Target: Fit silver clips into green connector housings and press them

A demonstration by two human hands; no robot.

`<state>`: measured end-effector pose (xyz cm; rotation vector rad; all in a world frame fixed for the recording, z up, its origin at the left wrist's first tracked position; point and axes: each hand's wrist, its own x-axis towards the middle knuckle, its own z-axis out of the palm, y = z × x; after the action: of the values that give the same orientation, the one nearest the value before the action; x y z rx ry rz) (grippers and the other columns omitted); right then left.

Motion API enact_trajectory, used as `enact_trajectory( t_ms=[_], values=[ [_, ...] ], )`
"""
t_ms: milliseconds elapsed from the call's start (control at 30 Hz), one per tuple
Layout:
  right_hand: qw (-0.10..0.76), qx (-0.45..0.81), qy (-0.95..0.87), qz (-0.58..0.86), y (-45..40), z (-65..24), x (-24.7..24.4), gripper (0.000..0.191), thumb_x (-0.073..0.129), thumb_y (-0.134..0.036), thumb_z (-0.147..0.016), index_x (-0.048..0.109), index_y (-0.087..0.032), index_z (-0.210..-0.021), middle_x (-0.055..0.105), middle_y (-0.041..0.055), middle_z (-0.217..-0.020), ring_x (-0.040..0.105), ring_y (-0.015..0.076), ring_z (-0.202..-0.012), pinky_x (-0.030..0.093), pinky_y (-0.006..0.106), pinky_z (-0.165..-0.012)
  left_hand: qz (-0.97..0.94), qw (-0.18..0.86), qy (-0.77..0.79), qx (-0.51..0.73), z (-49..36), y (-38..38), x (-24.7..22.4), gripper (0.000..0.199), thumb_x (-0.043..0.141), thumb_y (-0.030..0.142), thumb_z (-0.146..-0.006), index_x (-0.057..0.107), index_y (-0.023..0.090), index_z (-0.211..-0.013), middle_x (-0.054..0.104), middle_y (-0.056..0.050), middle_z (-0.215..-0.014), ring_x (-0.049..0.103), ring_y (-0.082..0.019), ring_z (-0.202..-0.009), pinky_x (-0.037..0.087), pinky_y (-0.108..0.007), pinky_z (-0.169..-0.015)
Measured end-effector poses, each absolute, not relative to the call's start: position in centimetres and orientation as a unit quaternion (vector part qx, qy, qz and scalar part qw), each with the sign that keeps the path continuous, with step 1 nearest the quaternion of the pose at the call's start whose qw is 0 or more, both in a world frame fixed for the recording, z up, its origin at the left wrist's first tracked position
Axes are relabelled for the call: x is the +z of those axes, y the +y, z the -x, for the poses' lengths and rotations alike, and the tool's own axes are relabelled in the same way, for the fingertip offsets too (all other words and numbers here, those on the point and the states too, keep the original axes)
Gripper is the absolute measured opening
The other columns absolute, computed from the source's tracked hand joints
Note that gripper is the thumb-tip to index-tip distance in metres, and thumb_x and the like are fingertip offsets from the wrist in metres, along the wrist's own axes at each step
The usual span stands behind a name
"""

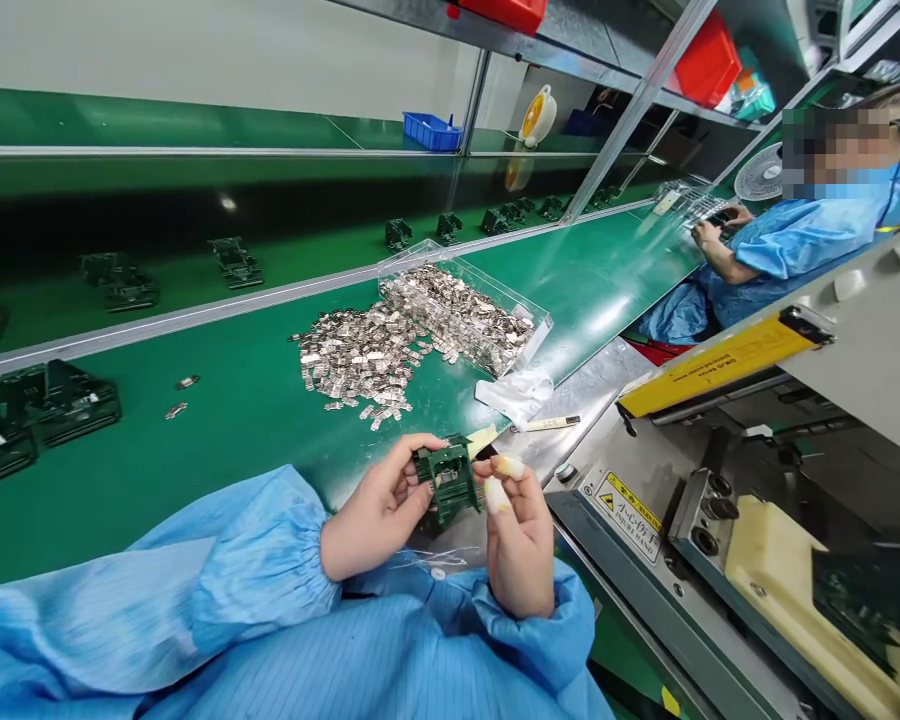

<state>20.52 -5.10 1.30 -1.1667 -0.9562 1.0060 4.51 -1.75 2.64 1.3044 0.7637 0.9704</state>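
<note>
My left hand (386, 505) grips a dark green plastic housing (448, 482) with openings in its frame, thumb and fingers closed on its left side. At the housing's right edge is my right hand (517, 530), with pale finger cots on the thumb and a fingertip. Its fingers are drawn together close to the part; whatever they pinch is too small or hidden to name. Beyond my hands lies a heap of small metal plates (356, 360) on the green table. A clear plastic tray (536, 335) holds more of these plates.
More dark housings (82, 400) lie at the left, others along the belt (307, 210). A white cloth (517, 395) and a marker-like stick (547, 424) lie before the tray. To my right stands a machine with a warning label (626, 515). A co-worker (802, 240) handles parts farther along.
</note>
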Motion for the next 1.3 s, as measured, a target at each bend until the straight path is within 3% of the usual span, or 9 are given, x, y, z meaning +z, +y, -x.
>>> enact_trajectory(
  t_ms=[233,367,467,600,733,867,1067,1167,1300],
  values=[
    [0.627,0.487,-0.389,0.468,-6.4,-21.5,2.3,0.034,0.076,-0.023,-0.077,0.057,-0.023,-0.104,0.071,0.0033,-0.096,0.069,0.0198,-0.089,0.057,0.031,-0.078,-0.677,0.554,0.346,0.339,-6.9,-3.2,4.8,0.029,0.05,0.027,-0.094,0.049,0.021,-0.122,0.061,-0.002,-0.081,0.052,-0.011,-0.058,0.041,-0.02,-0.05],
    [0.634,0.44,-0.411,0.485,-8.5,-25.1,2.7,0.045,0.075,-0.02,-0.077,0.057,-0.025,-0.117,0.069,0.0081,-0.116,0.066,0.0237,-0.107,0.057,0.035,-0.088,-0.726,0.53,0.322,0.297,-9.1,-2.9,5.8,0.031,0.052,0.027,-0.092,0.051,0.021,-0.122,0.064,-0.004,-0.085,0.059,-0.015,-0.066,0.045,-0.023,-0.055],
    [0.613,0.381,-0.486,0.493,-11.7,-28.4,3.6,0.073,0.079,-0.02,-0.074,0.047,-0.027,-0.139,0.049,0.0113,-0.145,0.047,0.0306,-0.134,0.046,0.047,-0.106,-0.77,0.516,0.275,0.255,-11.5,-2.5,7.0,0.032,0.05,0.021,-0.092,0.051,0.022,-0.123,0.067,-0.004,-0.088,0.063,-0.016,-0.071,0.049,-0.024,-0.06],
    [0.644,0.279,-0.476,0.53,-16.8,-31.6,5.2,0.067,0.077,-0.02,-0.078,0.051,-0.033,-0.138,0.054,0.009,-0.141,0.05,0.0316,-0.131,0.045,0.053,-0.106,-0.835,0.498,0.125,0.198,-16.0,-2.4,9.1,0.041,0.05,0.013,-0.089,0.05,0.023,-0.129,0.071,-0.003,-0.092,0.066,-0.016,-0.071,0.051,-0.024,-0.063],
    [0.717,0.099,-0.355,0.592,-21.1,-35.6,6.6,0.064,0.086,-0.027,-0.067,0.062,-0.03,-0.125,0.064,0.0123,-0.127,0.062,0.0344,-0.116,0.055,0.051,-0.093,-0.84,0.499,-0.017,0.21,-22.7,-1.9,11.2,0.056,0.062,0.024,-0.087,0.041,0.02,-0.139,0.069,-0.01,-0.115,0.068,-0.022,-0.098,0.055,-0.032,-0.084],
    [0.753,-0.123,-0.209,0.612,-23.0,-40.7,8.1,0.059,0.083,-0.026,-0.065,0.064,-0.027,-0.121,0.059,0.0128,-0.133,0.053,0.0348,-0.127,0.041,0.057,-0.108,-0.855,0.435,-0.02,0.281,-31.3,-1.3,12.3,0.081,0.078,0.037,-0.073,0.04,0.012,-0.14,0.047,-0.022,-0.144,0.043,-0.037,-0.135,0.038,-0.051,-0.11],
    [0.692,-0.102,-0.251,0.669,-21.5,-45.7,9.8,0.064,0.085,-0.033,-0.06,0.062,-0.02,-0.119,0.064,0.011,-0.12,0.059,0.0298,-0.118,0.036,0.055,-0.112,-0.828,0.504,0.039,0.242,-35.3,0.3,13.6,0.078,0.08,0.035,-0.069,0.047,0.009,-0.134,0.065,-0.019,-0.118,0.062,-0.034,-0.11,0.05,-0.048,-0.095],
    [0.631,-0.039,-0.301,0.714,-19.8,-46.9,10.2,0.066,0.086,-0.036,-0.057,0.061,-0.021,-0.116,0.067,0.0096,-0.113,0.063,0.0276,-0.11,0.047,0.047,-0.102,-0.784,0.548,0.073,0.281,-29.8,2.2,13.8,0.073,0.08,0.03,-0.069,0.049,0.012,-0.132,0.065,-0.015,-0.118,0.064,-0.028,-0.105,0.052,-0.043,-0.093],
    [0.497,0.029,-0.402,0.769,-17.7,-47.9,11.3,0.064,0.084,-0.041,-0.061,0.058,-0.022,-0.116,0.066,0.0075,-0.106,0.064,0.027,-0.101,0.052,0.042,-0.091,-0.786,0.571,0.159,0.178,-20.2,4.6,12.0,0.062,0.078,0.036,-0.072,0.053,0.018,-0.125,0.063,-0.01,-0.117,0.063,-0.026,-0.105,0.053,-0.042,-0.093]
  ],
)
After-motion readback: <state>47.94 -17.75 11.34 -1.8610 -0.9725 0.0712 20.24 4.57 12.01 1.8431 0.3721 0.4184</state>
